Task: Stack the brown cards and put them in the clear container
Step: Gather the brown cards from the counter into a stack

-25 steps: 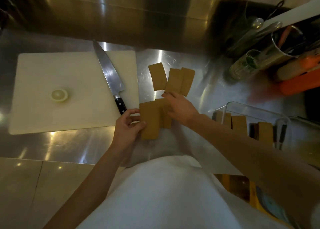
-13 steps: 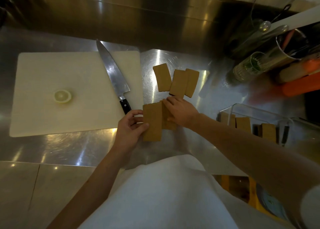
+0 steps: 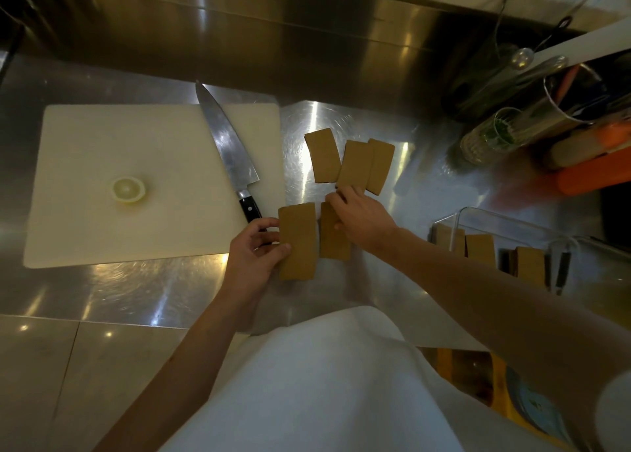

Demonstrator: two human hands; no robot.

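With some cards already in the container (image 3: 505, 226), your left hand (image 3: 254, 257) pinches one card (image 3: 297, 241), your right hand (image 3: 362, 217) presses another (image 3: 333, 238), and three (image 3: 355, 165) lie beyond, unstacked.

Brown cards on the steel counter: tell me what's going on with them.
A person is gathering brown cards. The left hand grips one card or small stack by its edge; the right hand rests on a second card beside it. Three more cards lie loose farther back, two overlapping. Several cards already stand in the clear container at the right. A knife and a lemon slice sit untouched on the cutting board.
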